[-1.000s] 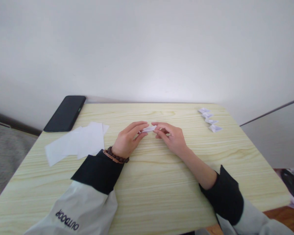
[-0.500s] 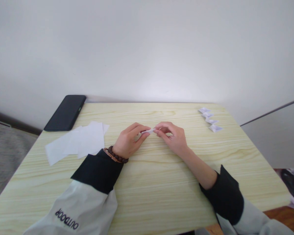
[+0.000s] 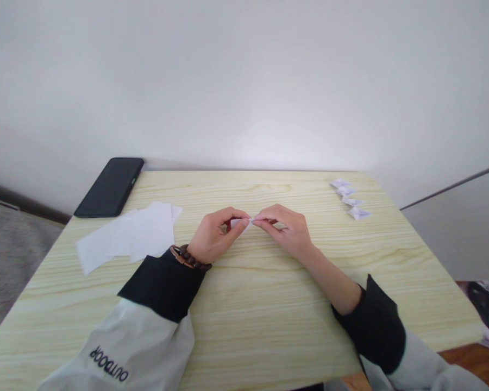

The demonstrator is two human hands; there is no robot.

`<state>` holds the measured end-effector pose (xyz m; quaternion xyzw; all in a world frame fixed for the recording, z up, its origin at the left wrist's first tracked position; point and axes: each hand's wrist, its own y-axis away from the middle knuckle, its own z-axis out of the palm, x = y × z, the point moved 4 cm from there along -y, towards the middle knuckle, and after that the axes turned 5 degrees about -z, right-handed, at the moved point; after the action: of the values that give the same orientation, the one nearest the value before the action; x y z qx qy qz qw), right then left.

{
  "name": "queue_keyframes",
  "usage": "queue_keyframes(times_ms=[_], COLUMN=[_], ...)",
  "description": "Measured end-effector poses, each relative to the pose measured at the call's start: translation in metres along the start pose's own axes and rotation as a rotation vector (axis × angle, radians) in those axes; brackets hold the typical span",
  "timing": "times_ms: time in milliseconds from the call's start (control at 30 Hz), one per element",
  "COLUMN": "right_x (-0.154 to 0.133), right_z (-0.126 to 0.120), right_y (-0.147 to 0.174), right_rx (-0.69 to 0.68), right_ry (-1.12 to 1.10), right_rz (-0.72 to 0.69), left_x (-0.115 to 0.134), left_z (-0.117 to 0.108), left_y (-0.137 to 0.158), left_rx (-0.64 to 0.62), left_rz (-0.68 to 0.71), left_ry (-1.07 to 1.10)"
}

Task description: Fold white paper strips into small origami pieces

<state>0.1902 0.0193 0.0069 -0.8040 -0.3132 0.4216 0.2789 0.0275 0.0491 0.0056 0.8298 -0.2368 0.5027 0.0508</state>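
Observation:
My left hand (image 3: pixel 212 237) and my right hand (image 3: pixel 287 230) meet over the middle of the light wooden table (image 3: pixel 248 304). Between their fingertips they pinch a small folded piece of white paper (image 3: pixel 241 222), held just above the tabletop. The fingers hide most of the paper. A dark bead bracelet (image 3: pixel 189 259) sits on my left wrist.
Loose white paper sheets (image 3: pixel 130 236) lie to the left of my left hand. A black phone (image 3: pixel 110 187) rests at the far left corner, partly over the edge. Several small folded paper pieces (image 3: pixel 349 199) line up at the far right. A wall stands right behind the table.
Both hands have drawn slightly closer together and toward me, and the paper between the fingertips has been squeezed into a smaller, narrower shape.

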Motion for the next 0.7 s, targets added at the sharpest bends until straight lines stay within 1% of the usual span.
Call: queue_keyframes(times_ms=[233, 300, 467, 600, 667, 700], right_x=[-0.0041, -0.0049, -0.0053, -0.0049, -0.004, -0.003], right_z=[0.0008, 0.0005, -0.0006, 0.0006, 0.0018, 0.0025], right_y=[0.0007, 0.001, 0.0017, 0.0019, 0.0017, 0.0016], right_rx=[-0.059, -0.075, -0.091, -0.102, -0.101, -0.102], right_ry=[0.025, 0.036, 0.058, 0.051, 0.032, 0.021], right_rz=[-0.143, -0.157, -0.163, -0.178, -0.151, -0.114], left_x=[-0.01, -0.0097, -0.009, -0.011, -0.0113, -0.0109], left_z=[0.0052, 0.0053, 0.0044, 0.005, 0.0057, 0.0058], left_y=[-0.0001, 0.0002, -0.0002, -0.0008, -0.0008, -0.0008], left_rx=[-0.115, -0.14, -0.168, -0.154, -0.144, -0.135], left_rz=[-0.296, -0.343, -0.344, -0.338, -0.334, -0.326], left_ry=[0.283, 0.334, 0.342, 0.31, 0.294, 0.279])
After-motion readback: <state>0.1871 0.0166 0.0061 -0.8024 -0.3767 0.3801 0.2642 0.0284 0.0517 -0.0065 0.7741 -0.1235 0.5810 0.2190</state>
